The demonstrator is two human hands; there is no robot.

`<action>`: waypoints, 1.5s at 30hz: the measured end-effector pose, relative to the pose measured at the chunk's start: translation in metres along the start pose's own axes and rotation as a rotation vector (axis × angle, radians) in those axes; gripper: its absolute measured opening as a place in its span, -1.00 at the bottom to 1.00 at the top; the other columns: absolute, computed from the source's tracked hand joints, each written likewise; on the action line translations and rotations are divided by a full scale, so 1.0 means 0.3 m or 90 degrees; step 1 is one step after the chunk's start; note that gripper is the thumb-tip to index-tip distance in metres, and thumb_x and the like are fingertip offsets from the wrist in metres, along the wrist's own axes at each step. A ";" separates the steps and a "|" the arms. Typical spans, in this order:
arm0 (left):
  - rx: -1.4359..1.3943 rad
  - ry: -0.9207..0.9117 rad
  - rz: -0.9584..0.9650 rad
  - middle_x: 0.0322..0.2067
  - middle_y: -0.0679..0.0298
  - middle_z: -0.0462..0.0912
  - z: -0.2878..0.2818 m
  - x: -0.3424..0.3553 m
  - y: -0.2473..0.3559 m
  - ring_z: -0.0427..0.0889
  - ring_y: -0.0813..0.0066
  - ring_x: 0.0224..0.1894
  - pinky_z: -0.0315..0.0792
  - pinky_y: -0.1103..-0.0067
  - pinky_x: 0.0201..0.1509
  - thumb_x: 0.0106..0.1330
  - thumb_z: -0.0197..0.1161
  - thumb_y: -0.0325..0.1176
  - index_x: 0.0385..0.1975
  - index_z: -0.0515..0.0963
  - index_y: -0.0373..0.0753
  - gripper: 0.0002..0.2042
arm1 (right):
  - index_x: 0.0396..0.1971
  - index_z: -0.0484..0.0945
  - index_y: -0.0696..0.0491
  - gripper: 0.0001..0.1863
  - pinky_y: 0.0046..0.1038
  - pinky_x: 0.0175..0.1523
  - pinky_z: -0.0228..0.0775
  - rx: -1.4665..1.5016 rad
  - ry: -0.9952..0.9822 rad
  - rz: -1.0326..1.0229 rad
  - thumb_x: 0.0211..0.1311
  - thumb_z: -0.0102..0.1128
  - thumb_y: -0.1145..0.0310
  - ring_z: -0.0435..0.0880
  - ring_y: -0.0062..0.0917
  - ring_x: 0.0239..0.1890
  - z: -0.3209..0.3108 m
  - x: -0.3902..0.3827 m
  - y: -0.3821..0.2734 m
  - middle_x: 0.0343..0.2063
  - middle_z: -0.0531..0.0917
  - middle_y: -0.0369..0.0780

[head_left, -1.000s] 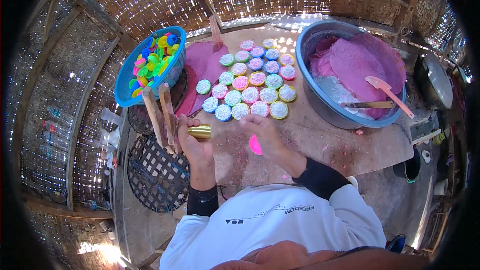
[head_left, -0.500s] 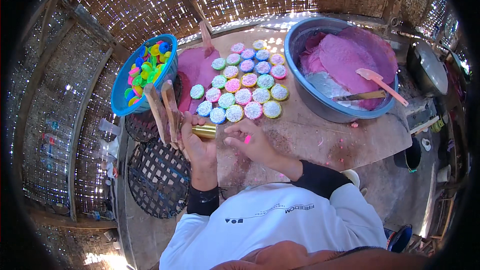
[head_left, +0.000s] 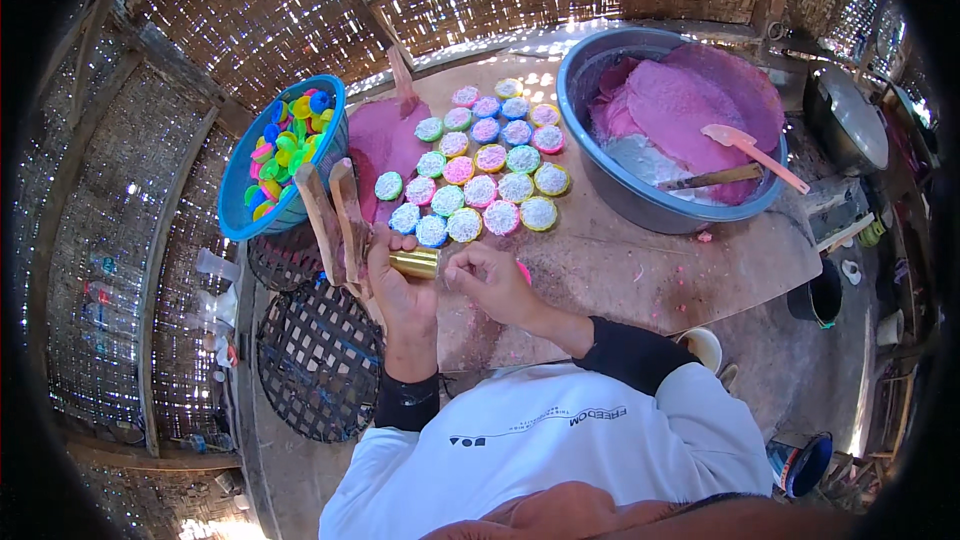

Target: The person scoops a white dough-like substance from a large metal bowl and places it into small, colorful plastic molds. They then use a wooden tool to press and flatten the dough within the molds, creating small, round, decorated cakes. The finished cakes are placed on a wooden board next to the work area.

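My left hand (head_left: 403, 305) is wrapped round a shiny gold-coloured metal cylinder (head_left: 414, 262). Two wooden bars (head_left: 320, 220) stand up beside that hand; whether they join the cylinder is hidden by the fingers. Close to the cylinder's right end, my right hand (head_left: 500, 288) has its fingers curled in a pinch, apart from it. What the pinch holds is too small to tell. A bright pink piece (head_left: 524, 272) shows at this hand's far edge, and I cannot tell whether it is held. Beyond both hands lie several small coloured cups (head_left: 480, 190) filled with whitish crumbly stuff.
A blue tub (head_left: 232, 200) of empty coloured plastic cups stands left, beside a pink sheet or mat (head_left: 375, 145). At right, a large grey-blue basin (head_left: 650, 215) holds pink and white material, a pink spatula (head_left: 735, 138) and a wooden stick (head_left: 710, 178). A dark woven basket (head_left: 315, 360) is lower left.
My right hand has shifted slightly left, nearer the cylinder's end. The pink piece now shows at the hand's far edge instead of among its fingers. My left hand keeps its grip.
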State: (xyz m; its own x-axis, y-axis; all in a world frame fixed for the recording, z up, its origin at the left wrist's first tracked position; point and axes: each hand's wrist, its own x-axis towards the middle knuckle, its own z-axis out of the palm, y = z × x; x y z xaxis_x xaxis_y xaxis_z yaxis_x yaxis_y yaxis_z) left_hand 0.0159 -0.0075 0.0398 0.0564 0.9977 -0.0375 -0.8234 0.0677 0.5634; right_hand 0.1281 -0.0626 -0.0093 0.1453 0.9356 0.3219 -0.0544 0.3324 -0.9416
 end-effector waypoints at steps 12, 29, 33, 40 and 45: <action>-0.033 0.022 -0.048 -0.64 0.43 0.33 0.010 -0.012 0.020 0.37 0.62 -0.53 0.35 0.64 -0.38 0.21 0.15 -0.39 -0.48 0.35 -0.13 -0.89 | -0.39 0.50 0.11 -0.87 -0.73 -0.29 0.22 0.142 0.028 0.061 0.21 0.06 0.37 0.35 -0.86 -0.38 -0.060 -0.040 -0.085 -0.46 0.46 -0.43; -0.022 -0.012 -0.070 -0.57 0.42 0.33 0.004 -0.026 -0.012 0.36 0.63 -0.47 0.32 0.67 -0.36 0.19 0.10 -0.48 -0.33 0.38 -0.21 -0.91 | -0.29 0.51 0.14 -0.84 -0.66 -0.23 0.25 -0.019 0.134 0.097 0.18 0.06 0.40 0.44 -0.73 -0.34 -0.350 -0.269 -0.247 -0.53 0.47 -0.38; -0.025 -0.060 -0.122 -0.56 0.44 0.32 0.058 -0.064 -0.054 0.36 0.64 -0.46 0.32 0.67 -0.36 0.19 0.11 -0.47 -0.36 0.38 -0.19 -0.93 | -0.30 0.55 0.13 -0.80 -0.54 -0.31 0.34 -0.168 0.115 -0.102 0.06 0.18 0.39 0.50 -0.55 -0.40 -0.174 -0.182 -0.188 -0.45 0.53 -0.21; -0.001 -0.075 -0.158 -0.55 0.46 0.31 0.093 -0.091 -0.094 0.36 0.63 -0.45 0.33 0.61 -0.29 0.21 0.09 -0.44 -0.39 0.35 -0.15 -0.94 | -0.26 0.54 0.12 -0.79 -0.64 -0.32 0.28 -0.154 0.034 0.052 0.11 0.16 0.37 0.44 -0.72 -0.37 -0.121 -0.152 -0.116 -0.36 0.51 -0.31; 0.016 -0.064 -0.159 -0.56 0.45 0.31 0.101 -0.085 -0.104 0.36 0.63 -0.46 0.34 0.56 -0.27 0.20 0.07 -0.44 -0.41 0.33 -0.14 -0.94 | -0.34 0.52 0.16 -0.83 -0.64 -0.32 0.26 -0.043 0.018 0.081 0.17 0.11 0.37 0.41 -0.72 -0.40 -0.116 -0.140 -0.075 -0.46 0.46 -0.34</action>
State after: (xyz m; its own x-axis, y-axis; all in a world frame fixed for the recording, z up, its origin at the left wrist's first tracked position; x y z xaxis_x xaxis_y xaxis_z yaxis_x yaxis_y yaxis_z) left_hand 0.0572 -0.0350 0.0483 0.3134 0.9447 -0.0962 -0.7628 0.3107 0.5671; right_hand 0.1577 -0.1134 -0.0052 0.1692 0.9657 0.1969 -0.0070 0.2010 -0.9796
